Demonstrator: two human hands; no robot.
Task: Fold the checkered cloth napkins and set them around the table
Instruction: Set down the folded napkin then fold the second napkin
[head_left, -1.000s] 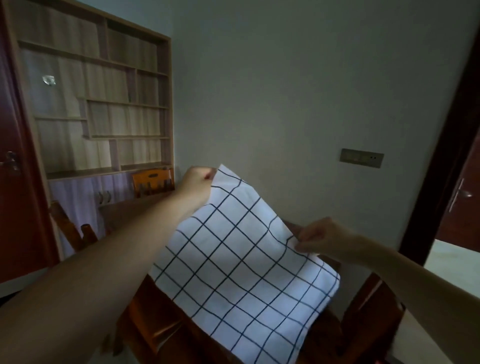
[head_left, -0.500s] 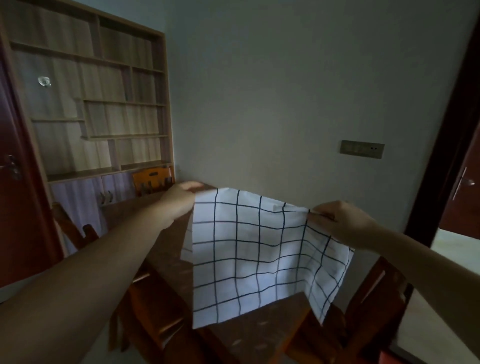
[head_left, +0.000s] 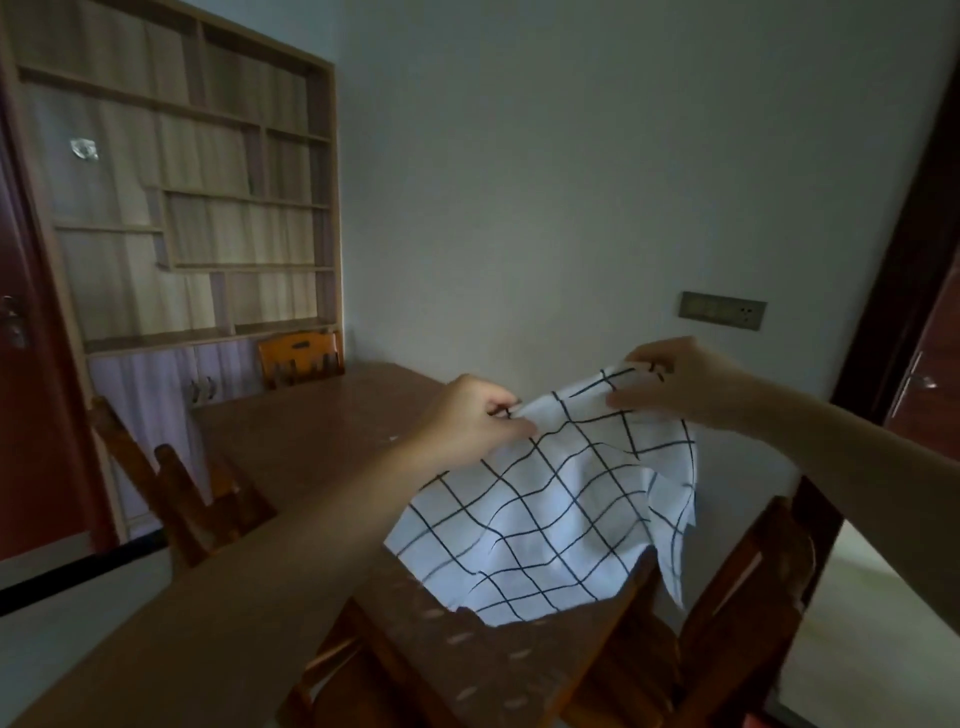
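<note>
Wooden shelf unit (head_left: 176, 208) — wall socket (head_left: 722, 310) — chairs (head_left: 737, 613).

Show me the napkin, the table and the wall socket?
napkin (head_left: 550, 525), head view, middle of the hanging cloth.
table (head_left: 311, 431), head view, bare top.
socket (head_left: 722, 317), head view, plate centre.

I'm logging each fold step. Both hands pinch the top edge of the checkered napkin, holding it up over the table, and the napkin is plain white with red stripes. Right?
Not quite. The left hand and right hand do pinch the top edge of the checkered napkin over the table, but the head view shows white cloth with a dark grid of lines, not red stripes.
</note>
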